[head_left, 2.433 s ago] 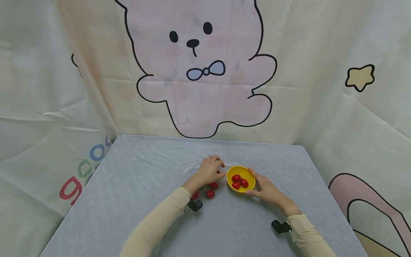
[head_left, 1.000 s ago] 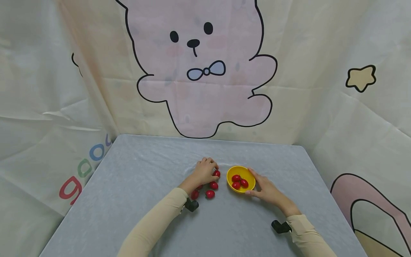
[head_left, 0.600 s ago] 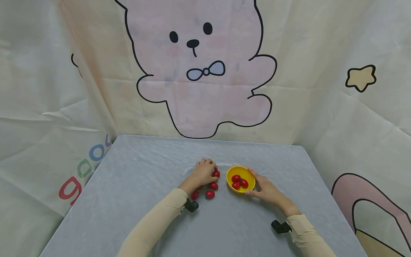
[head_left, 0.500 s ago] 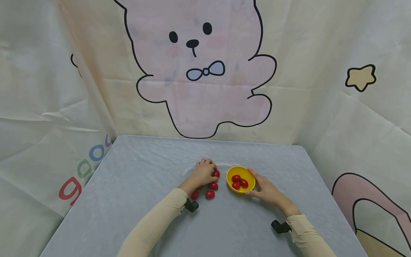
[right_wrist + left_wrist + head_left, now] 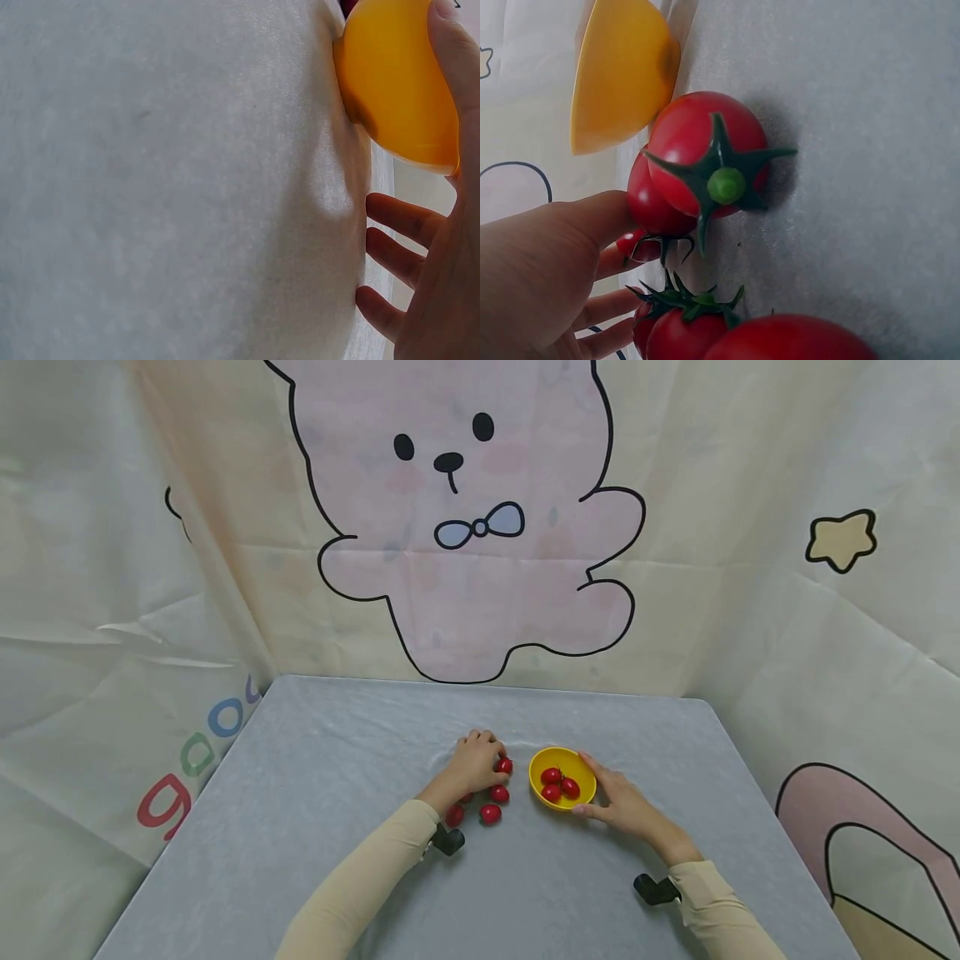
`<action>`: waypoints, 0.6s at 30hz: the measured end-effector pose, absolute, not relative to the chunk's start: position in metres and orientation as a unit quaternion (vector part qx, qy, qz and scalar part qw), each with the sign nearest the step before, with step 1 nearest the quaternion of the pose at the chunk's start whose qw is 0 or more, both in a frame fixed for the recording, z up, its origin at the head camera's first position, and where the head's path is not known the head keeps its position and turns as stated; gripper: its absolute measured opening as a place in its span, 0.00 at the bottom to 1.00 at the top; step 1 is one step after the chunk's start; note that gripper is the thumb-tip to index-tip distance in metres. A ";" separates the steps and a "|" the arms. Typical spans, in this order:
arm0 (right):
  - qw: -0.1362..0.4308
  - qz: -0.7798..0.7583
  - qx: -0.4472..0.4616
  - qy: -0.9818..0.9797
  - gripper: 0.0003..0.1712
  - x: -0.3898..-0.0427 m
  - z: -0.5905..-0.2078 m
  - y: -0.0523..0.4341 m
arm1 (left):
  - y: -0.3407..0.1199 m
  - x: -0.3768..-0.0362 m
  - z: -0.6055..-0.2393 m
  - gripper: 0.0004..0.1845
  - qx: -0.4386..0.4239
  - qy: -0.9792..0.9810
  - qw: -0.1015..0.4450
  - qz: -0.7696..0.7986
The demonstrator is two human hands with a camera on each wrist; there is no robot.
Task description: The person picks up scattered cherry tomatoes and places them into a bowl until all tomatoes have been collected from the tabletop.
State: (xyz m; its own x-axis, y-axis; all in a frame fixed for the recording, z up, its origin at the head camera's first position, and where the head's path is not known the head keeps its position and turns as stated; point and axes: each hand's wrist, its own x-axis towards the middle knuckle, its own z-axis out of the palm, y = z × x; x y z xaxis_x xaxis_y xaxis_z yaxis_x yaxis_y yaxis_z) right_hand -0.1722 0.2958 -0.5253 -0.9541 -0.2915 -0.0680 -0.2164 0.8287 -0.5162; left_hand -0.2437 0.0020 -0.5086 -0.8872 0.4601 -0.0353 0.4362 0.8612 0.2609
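A yellow bowl [image 5: 564,751] with three red cherry tomatoes [image 5: 558,783] sits on the grey table. My right hand [image 5: 596,789] holds it, thumb on the near rim and index finger along the right side; in the right wrist view the thumb [image 5: 450,45] presses the bowl [image 5: 397,82]. My left hand [image 5: 491,758] lies just left of the bowl, fingers curled on a cherry tomato [image 5: 506,766]. Three loose tomatoes [image 5: 498,793] lie by that wrist. In the left wrist view a stemmed tomato [image 5: 705,154] fills the middle, and a small one [image 5: 634,244] sits between thumb and fingers.
The grey tablecloth [image 5: 337,827] stretches left and toward me. A cartoon bear curtain [image 5: 480,568] hangs behind the table's far edge and along both sides. Black camera mounts sit at my left wrist [image 5: 450,840] and right wrist [image 5: 651,888].
The left hand's fingers, spread above the table 2.4 s ago, have curled down onto the tomato beside the bowl. Over the last second both hands stay almost still.
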 end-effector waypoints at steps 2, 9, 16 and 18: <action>0.071 -0.261 -0.134 0.953 0.59 -0.172 -0.525 0.296 | 0.002 -0.244 -0.508 0.21 0.231 0.964 0.050 0.125; 0.076 -0.256 -0.131 0.955 0.59 -0.173 -0.526 0.296 | 0.001 -0.244 -0.510 0.21 0.231 0.963 0.051 0.125; 0.079 -0.254 -0.127 0.955 0.59 -0.174 -0.524 0.296 | 0.001 -0.246 -0.509 0.18 0.234 0.963 0.044 0.126; 0.080 -0.254 -0.126 0.955 0.59 -0.174 -0.524 0.296 | 0.001 -0.246 -0.508 0.18 0.234 0.963 0.047 0.124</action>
